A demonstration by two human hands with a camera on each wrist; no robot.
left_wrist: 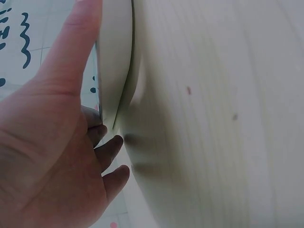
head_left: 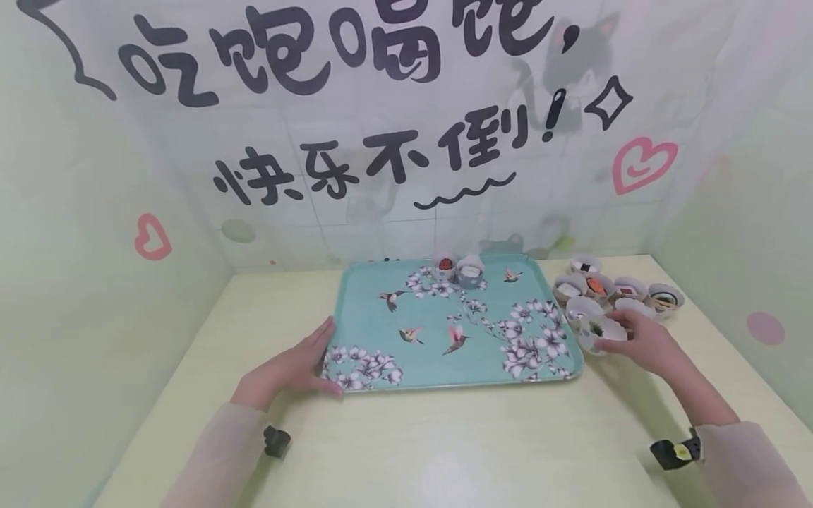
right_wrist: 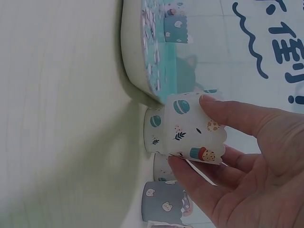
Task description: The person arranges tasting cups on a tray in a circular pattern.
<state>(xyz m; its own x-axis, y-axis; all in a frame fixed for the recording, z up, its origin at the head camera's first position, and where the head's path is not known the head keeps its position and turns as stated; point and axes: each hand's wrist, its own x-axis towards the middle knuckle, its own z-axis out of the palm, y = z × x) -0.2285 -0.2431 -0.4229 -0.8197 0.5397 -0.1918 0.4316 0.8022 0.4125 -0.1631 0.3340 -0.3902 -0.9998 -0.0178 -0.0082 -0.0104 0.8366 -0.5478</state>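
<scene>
A teal tray (head_left: 381,310) with flowers and birds lies on the table. My left hand (head_left: 295,363) rests along its left edge, fingers fairly straight; in the left wrist view the hand (left_wrist: 57,133) touches the pale tray side (left_wrist: 114,52). At the tray's right front corner, my right hand (head_left: 644,342) pinches a white paper cup (head_left: 610,337) with something dark green inside. In the right wrist view, thumb and fingers hold that printed cup (right_wrist: 190,130) just off the tray corner, other cups behind it. Two filled cups, one with a red item (head_left: 446,267) and one grey (head_left: 471,274), stand at the tray's back.
Right of the tray stand several more paper cups with small food-like pieces, among them one with an orange piece (head_left: 597,286) and one at the far right (head_left: 665,302). A wall sheet (head_left: 394,233) with large lettering hangs behind the pale wooden table (head_left: 444,444).
</scene>
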